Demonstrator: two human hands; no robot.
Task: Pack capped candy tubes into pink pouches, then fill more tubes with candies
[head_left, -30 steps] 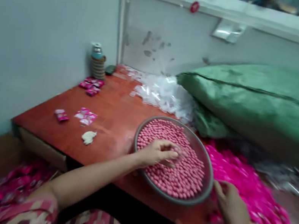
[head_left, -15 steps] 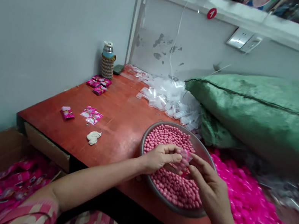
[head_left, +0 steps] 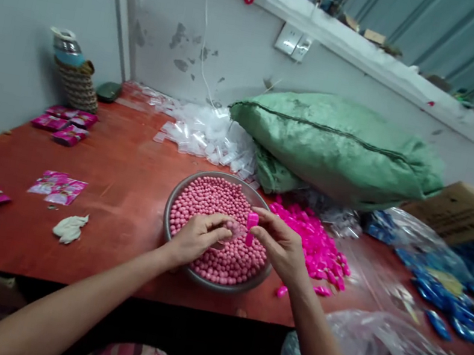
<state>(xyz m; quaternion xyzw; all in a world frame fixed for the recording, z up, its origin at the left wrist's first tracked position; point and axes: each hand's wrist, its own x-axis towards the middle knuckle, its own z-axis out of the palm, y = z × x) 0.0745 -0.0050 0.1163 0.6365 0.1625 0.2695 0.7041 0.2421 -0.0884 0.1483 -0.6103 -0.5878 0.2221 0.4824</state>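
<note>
My left hand is closed on a small clear packet with pink balls in it. Between the thumb and fingers of my right hand is a bright pink plastic piece, held upright just right of the packet. The two do not visibly touch. Both hands hover over a round grey bowl filled with pink balls. Just beyond my right hand spreads a pile of bright pink plastic pieces.
Clear plastic sleeves are heaped behind the bowl, beside a large green sack. Pink printed packets, a crumpled white scrap and a bottle in a knitted holder stand left. Blue packets and clear film lie right.
The view has swung right, bringing the blue packets and a cardboard box into sight. My right hand has moved away from the clear packet and now holds a bright pink plastic piece.
</note>
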